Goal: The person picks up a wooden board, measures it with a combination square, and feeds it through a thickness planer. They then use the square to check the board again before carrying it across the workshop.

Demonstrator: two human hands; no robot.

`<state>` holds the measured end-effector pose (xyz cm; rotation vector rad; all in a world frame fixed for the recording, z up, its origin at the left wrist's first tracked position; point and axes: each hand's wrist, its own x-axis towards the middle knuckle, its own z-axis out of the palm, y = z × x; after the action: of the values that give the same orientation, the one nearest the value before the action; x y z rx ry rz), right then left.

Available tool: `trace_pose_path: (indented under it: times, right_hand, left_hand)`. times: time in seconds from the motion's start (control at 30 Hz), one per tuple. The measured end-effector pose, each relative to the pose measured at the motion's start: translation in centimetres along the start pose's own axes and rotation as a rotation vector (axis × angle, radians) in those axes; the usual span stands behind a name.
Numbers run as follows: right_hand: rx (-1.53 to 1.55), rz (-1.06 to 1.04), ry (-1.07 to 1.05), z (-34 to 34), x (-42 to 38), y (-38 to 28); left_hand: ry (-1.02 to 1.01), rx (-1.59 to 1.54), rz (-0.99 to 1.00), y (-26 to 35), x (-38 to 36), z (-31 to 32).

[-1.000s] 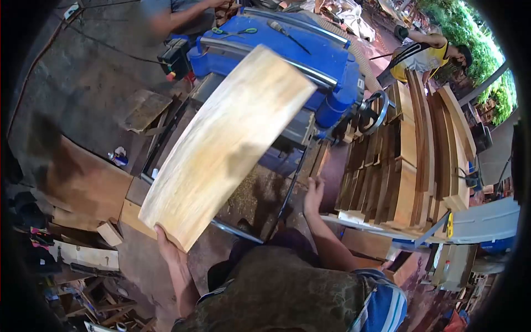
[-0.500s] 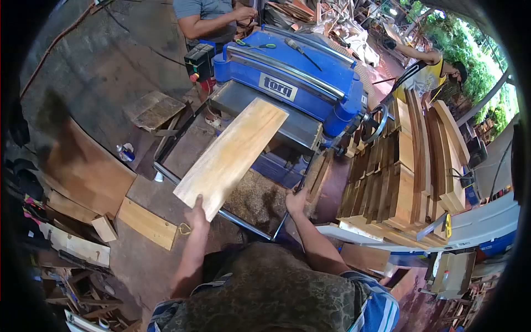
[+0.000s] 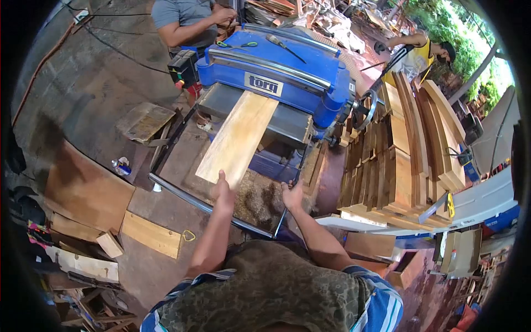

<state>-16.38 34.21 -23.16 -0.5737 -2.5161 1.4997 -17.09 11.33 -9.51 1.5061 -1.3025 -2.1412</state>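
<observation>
A pale wooden board lies on the metal bed of a blue planer, its far end at the machine's opening below the "torq" label. My left hand grips the near end of the board, thumb on top and the fingers hidden beneath it. To the right, my right hand is closed on the side bar of the metal frame in front of the planer. Green-handled scissors and a screwdriver-like tool rest on top of the machine.
Curved and straight boards are stacked at the right. A co-worker stands behind the planer at the left, another bends at the back right. Loose boards and a spray can are on the left floor.
The board has moved forward, its far end now at the planer's opening. My left hand has moved with it. My right hand stays on the side bar. The view has shifted slightly.
</observation>
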Motion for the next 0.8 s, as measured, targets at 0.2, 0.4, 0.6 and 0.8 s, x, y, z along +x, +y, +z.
trace_pose_path:
  times: [0.2, 0.4, 0.6, 0.8]
  right_hand:
    - [0.093, 0.025, -0.047, -0.2, -0.6, -1.0]
    - [0.102, 0.021, -0.045, -0.5, -0.3, -2.1]
    - [0.007, -0.009, -0.037, -1.1, -0.5, -2.8]
    - [0.043, 0.019, -0.034, -1.1, -0.5, -3.2]
  left_hand:
    - [-0.06, -0.051, 0.036, -2.5, 4.1, 1.3]
    - [-0.373, -0.168, 0.242, -8.3, 12.8, 1.9]
    - [-0.468, -0.009, -0.011, -5.1, 11.3, 2.2]
    - [-0.216, 0.664, 0.445, -3.2, 10.3, -1.8]
